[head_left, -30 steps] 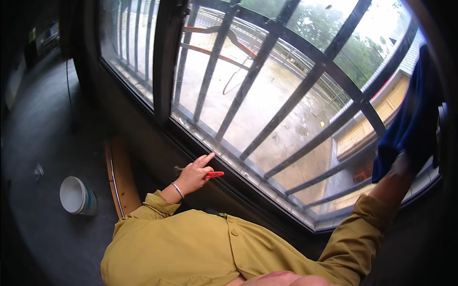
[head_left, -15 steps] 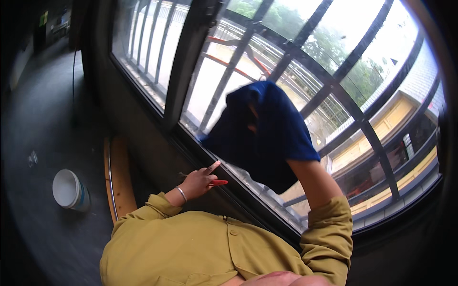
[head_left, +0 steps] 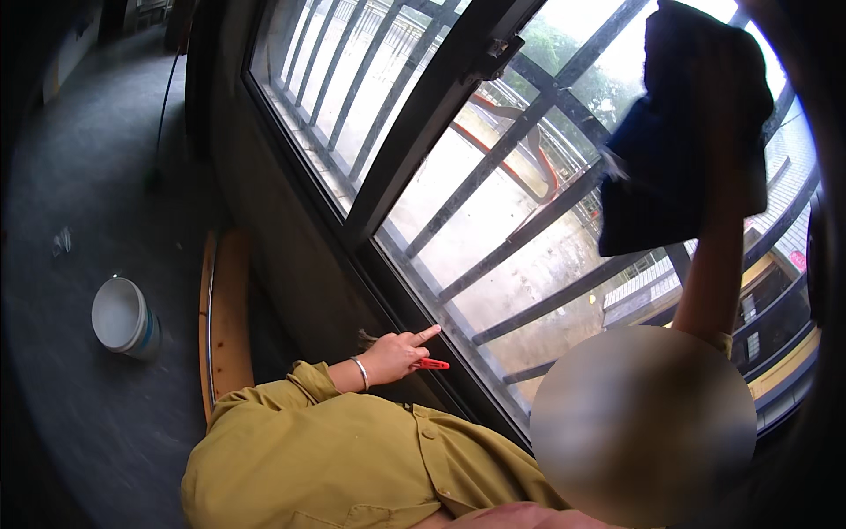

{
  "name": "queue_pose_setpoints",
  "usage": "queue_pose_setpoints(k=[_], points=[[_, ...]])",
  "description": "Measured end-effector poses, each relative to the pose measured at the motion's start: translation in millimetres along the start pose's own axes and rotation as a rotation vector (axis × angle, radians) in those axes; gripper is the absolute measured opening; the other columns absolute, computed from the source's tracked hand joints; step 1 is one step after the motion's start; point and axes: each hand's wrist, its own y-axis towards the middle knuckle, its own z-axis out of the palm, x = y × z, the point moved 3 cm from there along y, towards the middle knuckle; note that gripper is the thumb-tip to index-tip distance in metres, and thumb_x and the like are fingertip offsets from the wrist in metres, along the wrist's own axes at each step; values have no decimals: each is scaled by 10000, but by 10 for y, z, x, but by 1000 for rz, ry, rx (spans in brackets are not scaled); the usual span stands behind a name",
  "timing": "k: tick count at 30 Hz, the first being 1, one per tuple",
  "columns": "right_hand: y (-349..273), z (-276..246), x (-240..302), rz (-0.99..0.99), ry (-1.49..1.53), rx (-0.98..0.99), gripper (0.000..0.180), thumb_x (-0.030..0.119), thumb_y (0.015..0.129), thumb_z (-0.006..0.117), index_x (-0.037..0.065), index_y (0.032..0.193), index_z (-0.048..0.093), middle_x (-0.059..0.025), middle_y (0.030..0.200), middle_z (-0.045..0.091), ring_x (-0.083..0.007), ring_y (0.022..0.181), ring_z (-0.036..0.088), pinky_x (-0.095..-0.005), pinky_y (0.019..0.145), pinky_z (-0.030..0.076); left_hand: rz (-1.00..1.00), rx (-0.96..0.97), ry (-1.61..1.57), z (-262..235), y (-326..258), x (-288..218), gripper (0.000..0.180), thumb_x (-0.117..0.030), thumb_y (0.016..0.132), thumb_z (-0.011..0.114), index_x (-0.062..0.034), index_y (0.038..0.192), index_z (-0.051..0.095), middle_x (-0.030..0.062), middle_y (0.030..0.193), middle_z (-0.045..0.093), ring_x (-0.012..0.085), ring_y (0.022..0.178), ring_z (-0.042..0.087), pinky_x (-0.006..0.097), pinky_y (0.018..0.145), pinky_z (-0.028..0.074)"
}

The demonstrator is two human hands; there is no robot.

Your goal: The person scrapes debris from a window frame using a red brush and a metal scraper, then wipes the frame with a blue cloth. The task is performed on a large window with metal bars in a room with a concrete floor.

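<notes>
High on the right, my right hand (head_left: pixel 724 132) is raised against the window with a dark blue cloth (head_left: pixel 656 167). The cloth spreads over the upper part of the barred pane (head_left: pixel 529 264); its fingers are dark and hard to make out. Lower down, my left hand (head_left: pixel 397 357) rests by the black window frame (head_left: pixel 397 304), index finger stretched toward the sill. The other fingers are curled round a small red-handled tool (head_left: pixel 433 363). A brownish tuft shows behind that hand, but the tool's head is mostly hidden.
On the grey floor at left stands a white bucket (head_left: pixel 119 315). A wooden plank (head_left: pixel 231 326) with a metal strip lies between it and the wall. Clear crumpled plastic (head_left: pixel 62 241) lies farther left, and a thin pole (head_left: pixel 167 106) leans at the back.
My right hand has swept the blue cloth up and to the right across the window. My left hand keeps its grip on the red-handled tool near the frame. The view has shifted slightly.
</notes>
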Motion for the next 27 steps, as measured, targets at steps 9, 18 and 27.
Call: queue_pose_setpoints(k=[9, 18, 27], points=[[452, -18, 1153, -85, 510, 52, 313, 114, 804, 531, 91, 1115, 562, -128, 1029, 602, -283, 968, 573, -365, 840, 465, 10, -2, -10, -7, -43, 53, 114, -150, 703, 641, -92, 780, 581, 64, 1424, 264, 160, 909, 552, 307, 617, 477], [177, -434, 1456, -9, 879, 7, 318, 36, 757, 520, 69, 1065, 589, -148, 1033, 598, -309, 977, 564, -376, 850, 457, 12, -3, 13, 2, -23, 29, 105, -137, 711, 630, -98, 804, 599, 54, 1421, 267, 158, 913, 548, 287, 607, 486], [-580, -986, 2140, -20, 739, 170, 434, 117, 729, 581, 68, 1157, 536, -190, 1057, 555, -351, 988, 529, -408, 877, 423, 27, -58, -26, 19, -51, 63, 91, -151, 710, 626, -106, 722, 549, 59, 1414, 285, 171, 833, 561, 294, 576, 490]])
